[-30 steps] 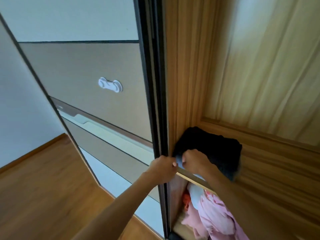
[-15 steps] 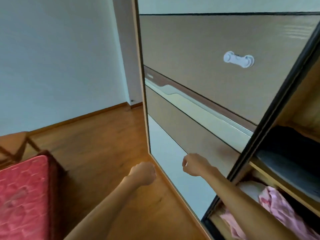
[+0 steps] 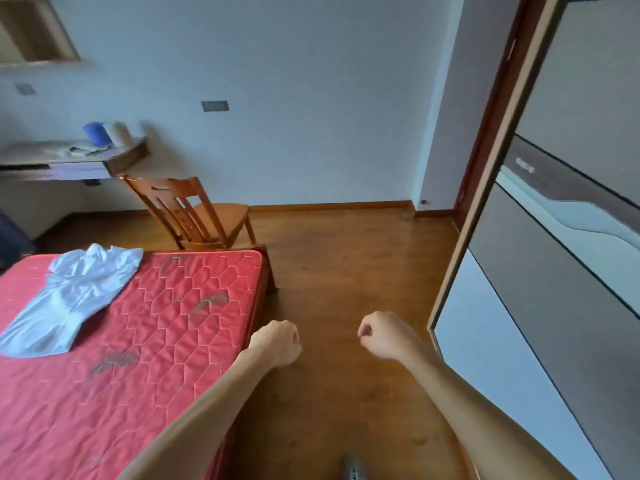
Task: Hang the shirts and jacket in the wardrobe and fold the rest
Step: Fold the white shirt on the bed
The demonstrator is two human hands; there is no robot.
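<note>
A white shirt [image 3: 72, 299] lies spread flat on the far left part of a red quilted mattress [image 3: 162, 341]. My left hand [image 3: 277, 342] hovers over the mattress's right edge, its fingers curled into a fist that holds nothing. To its right, over the wooden floor, my right hand [image 3: 386, 336] is curled the same way and is just as empty. The wardrobe's sliding door [image 3: 554, 271] fills the right side, and the wardrobe's inside is out of view.
A wooden chair [image 3: 194, 213] stands behind the mattress's far corner. A wall-mounted desk [image 3: 69, 157] at the far left carries a blue cup [image 3: 97, 133] and a white one. Wooden floor [image 3: 346, 265] runs between the bed and the wardrobe.
The view has swung left from the wardrobe shelf to the bed. Both hands let go of the dark folded garment on the shelf and now hang empty in front of me.
</note>
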